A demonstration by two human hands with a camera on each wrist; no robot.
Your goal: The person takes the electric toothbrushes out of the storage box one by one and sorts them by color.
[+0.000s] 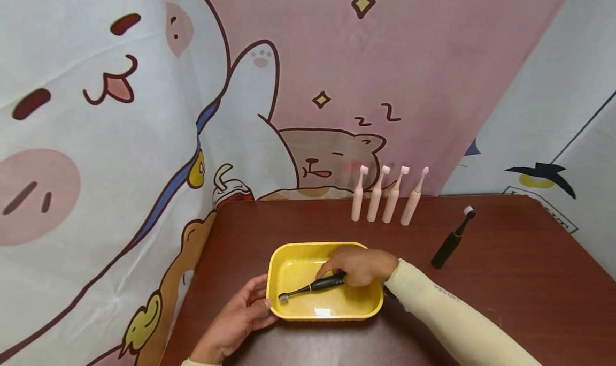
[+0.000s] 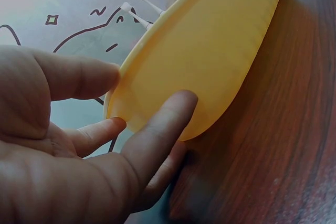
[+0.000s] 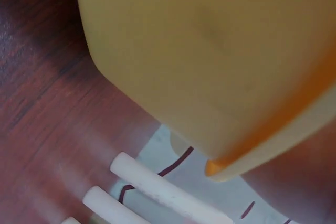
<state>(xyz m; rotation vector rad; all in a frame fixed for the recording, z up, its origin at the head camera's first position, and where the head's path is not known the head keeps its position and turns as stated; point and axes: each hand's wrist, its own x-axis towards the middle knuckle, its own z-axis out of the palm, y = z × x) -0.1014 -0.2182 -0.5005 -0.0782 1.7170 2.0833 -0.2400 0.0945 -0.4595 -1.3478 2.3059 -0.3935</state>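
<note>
A yellow basin (image 1: 325,318) sits on the table with a black electric toothbrush (image 1: 327,283) inside. The brush head points toward the basin's left front corner. My right hand (image 1: 361,267) reaches into the basin and grips the end of the toothbrush handle, which it partly hides. The right wrist view shows only the basin's outer wall (image 3: 199,51), not that hand's fingers. At the basin's left end, my left hand (image 1: 243,312) steadies it from outside with spread fingers. Its thumb and fingertips touch the outer wall (image 2: 210,56) in the left wrist view.
Several pale pink electric toothbrushes (image 1: 376,200) stand upright in a row near the back of the brown table (image 1: 289,221). Another black electric toothbrush (image 1: 447,248) stands to the right of the basin. A cartoon-printed cloth (image 1: 409,50) hangs behind and along the left.
</note>
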